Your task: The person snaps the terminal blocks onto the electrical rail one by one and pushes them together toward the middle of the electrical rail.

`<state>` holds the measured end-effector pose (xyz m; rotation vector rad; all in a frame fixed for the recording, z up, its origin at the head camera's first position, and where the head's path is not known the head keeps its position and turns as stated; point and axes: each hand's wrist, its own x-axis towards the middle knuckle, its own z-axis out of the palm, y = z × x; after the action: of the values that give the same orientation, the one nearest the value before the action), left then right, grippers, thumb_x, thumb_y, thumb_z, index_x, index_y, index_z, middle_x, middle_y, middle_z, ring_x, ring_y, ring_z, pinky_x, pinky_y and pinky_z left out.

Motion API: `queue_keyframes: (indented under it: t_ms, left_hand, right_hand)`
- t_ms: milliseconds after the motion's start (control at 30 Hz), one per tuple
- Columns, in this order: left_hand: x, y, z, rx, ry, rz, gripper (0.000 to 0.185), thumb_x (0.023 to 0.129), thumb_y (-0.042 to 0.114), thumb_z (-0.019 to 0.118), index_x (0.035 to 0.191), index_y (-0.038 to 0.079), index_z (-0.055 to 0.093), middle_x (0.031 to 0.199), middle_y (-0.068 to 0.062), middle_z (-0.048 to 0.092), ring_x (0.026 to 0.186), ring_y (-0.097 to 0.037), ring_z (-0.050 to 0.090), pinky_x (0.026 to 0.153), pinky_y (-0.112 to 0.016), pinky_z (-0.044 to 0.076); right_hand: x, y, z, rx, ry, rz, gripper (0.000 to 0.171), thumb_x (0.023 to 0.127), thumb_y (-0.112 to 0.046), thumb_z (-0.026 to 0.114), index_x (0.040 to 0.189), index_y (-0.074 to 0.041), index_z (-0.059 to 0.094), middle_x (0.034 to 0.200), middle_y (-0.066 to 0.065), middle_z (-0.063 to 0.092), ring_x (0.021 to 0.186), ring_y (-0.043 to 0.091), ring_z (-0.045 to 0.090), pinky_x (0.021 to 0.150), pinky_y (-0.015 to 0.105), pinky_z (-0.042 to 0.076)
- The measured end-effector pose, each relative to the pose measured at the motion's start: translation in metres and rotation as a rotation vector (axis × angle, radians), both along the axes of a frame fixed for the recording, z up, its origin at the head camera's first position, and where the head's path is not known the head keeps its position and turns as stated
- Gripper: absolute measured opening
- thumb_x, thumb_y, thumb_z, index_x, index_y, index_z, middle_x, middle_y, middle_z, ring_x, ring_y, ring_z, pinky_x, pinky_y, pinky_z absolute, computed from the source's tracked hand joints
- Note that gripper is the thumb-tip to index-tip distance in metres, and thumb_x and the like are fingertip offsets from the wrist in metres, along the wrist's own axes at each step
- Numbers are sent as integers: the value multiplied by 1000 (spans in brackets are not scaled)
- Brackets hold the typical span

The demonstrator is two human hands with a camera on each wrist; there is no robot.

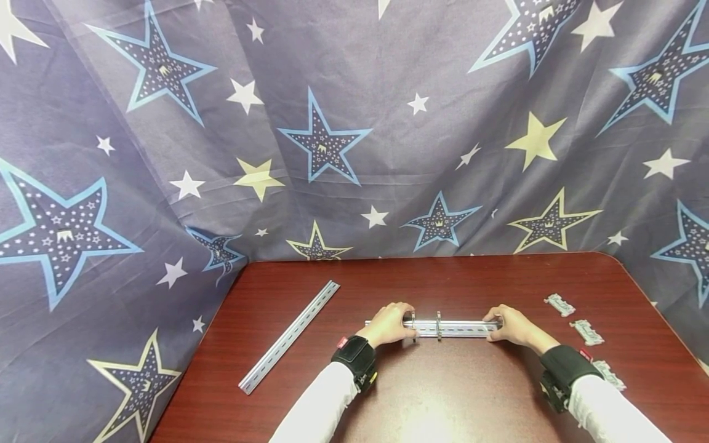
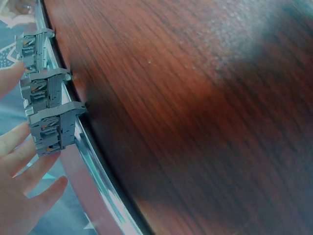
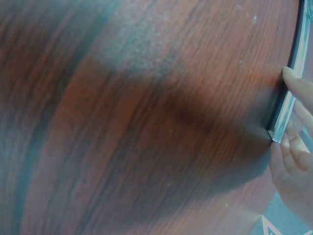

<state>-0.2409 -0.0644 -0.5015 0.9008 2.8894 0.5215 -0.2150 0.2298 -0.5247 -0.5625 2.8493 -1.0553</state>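
Observation:
A slotted metal DIN rail (image 1: 462, 329) lies crosswise on the table before me, with terminal blocks mounted on it. Towards the rail's left part, my left hand (image 1: 388, 324) holds a grey terminal block (image 2: 51, 127) between thumb and fingers. In the left wrist view three blocks stand side by side across the rail. One terminal block (image 1: 439, 326) is just right of the left hand, untouched in the head view. My right hand (image 1: 512, 326) pinches the rail's right end, thumb on the near edge and fingers on the far one; the right wrist view shows that rail end (image 3: 283, 120) between them.
A second slotted rail (image 1: 289, 336) lies slanted on the left of the table (image 1: 443, 394). Loose terminal blocks lie on the right: one at the back (image 1: 560, 304), a middle one (image 1: 587, 332) and a near one (image 1: 609, 375), partly behind my right forearm. A star-patterned cloth (image 1: 332, 203) hangs behind.

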Motion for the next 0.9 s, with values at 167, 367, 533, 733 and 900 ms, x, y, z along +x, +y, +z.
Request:
queue_keyframes:
  t_ms: [167, 367, 533, 733, 900]
  left_hand:
    - [-1, -1, -2, 14, -3, -7, 49, 67, 30, 72, 108, 7, 59, 98, -2, 63, 93, -16, 58, 80, -27, 43]
    - [-1, -1, -4, 45, -20, -8, 48, 66, 27, 73, 107, 7, 58, 96, -2, 64, 91, -17, 59, 78, -26, 43]
    - [-2, -2, -5, 72, -25, -17, 47, 65, 25, 75, 105, 6, 58, 96, -4, 65, 90, -20, 60, 77, -26, 43]
    - [-3, 1, -5, 81, -22, -20, 47, 64, 25, 76, 104, 7, 58, 95, -4, 65, 89, -19, 60, 77, -25, 43]
    - [-4, 4, -7, 83, -40, -9, 47, 64, 25, 76, 104, 7, 58, 95, -3, 65, 89, -18, 60, 77, -24, 43]
  right_hand:
    - [0, 0, -1, -3, 3, -2, 30, 56, -8, 77, 83, -3, 62, 83, 9, 55, 72, 19, 48, 64, 34, 39]
    - [0, 0, -2, -4, 4, -1, 30, 57, -9, 77, 82, -3, 62, 84, 9, 56, 75, 20, 50, 66, 35, 40]
    - [0, 1, -1, -10, -13, -4, 30, 57, -8, 77, 83, -3, 62, 83, 9, 55, 75, 20, 50, 65, 35, 40]
    - [-1, 2, 1, -7, -31, -6, 30, 59, -7, 77, 84, -1, 62, 83, 11, 54, 73, 21, 49, 63, 34, 39]
    - [0, 2, 0, -5, -33, -11, 30, 59, -7, 77, 84, -2, 62, 83, 10, 54, 73, 21, 49, 63, 34, 39]
